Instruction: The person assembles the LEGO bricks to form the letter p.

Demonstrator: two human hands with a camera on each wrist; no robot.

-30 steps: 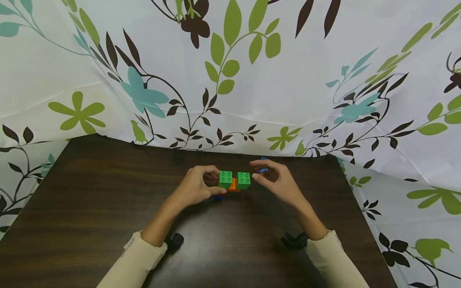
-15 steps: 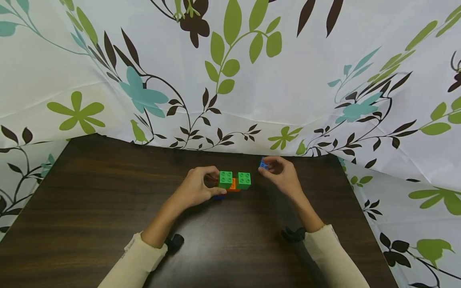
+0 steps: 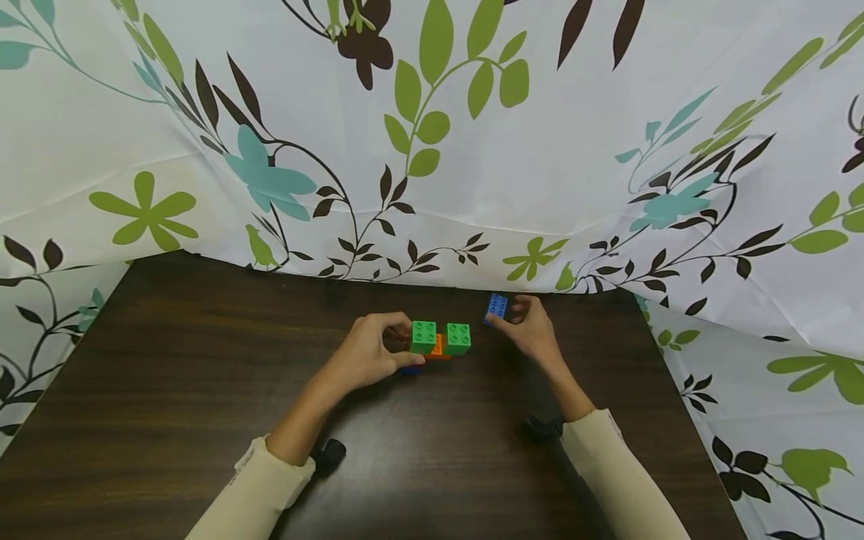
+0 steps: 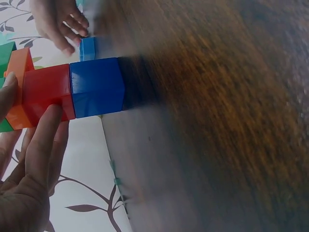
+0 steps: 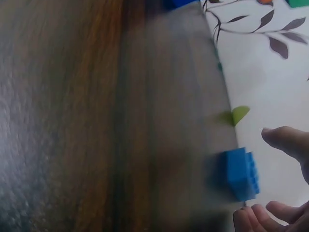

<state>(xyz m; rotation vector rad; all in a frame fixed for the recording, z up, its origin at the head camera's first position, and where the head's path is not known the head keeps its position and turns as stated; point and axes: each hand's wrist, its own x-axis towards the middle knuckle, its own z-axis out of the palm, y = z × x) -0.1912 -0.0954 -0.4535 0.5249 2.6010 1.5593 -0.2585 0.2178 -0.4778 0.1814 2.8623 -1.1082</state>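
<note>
My left hand [image 3: 367, 349] grips an upright stack of toy building bricks between thumb and fingers. Two green bricks [image 3: 423, 335] stand side by side with a gap on an orange brick [image 4: 19, 89]. Beneath it, the left wrist view shows a red brick [image 4: 48, 92] with a fingertip against it, and a dark blue brick [image 4: 98, 87] at the bottom. To the right, a lighter blue brick [image 3: 496, 306] lies studs up near the table's back edge. My right hand [image 3: 535, 330] is beside that brick, thumb and fingers spread around it, and holds nothing.
The dark wooden table [image 3: 202, 390] meets a white cloth [image 3: 506, 187] with printed leaves along its back edge. A black wrist strap [image 3: 543, 427] hangs under the right forearm, another black mount [image 3: 331, 455] under the left.
My right hand has moved from beside the stack to the right, past the lighter blue brick, which now shows more fully. My left hand and the stack have stayed in place.
</note>
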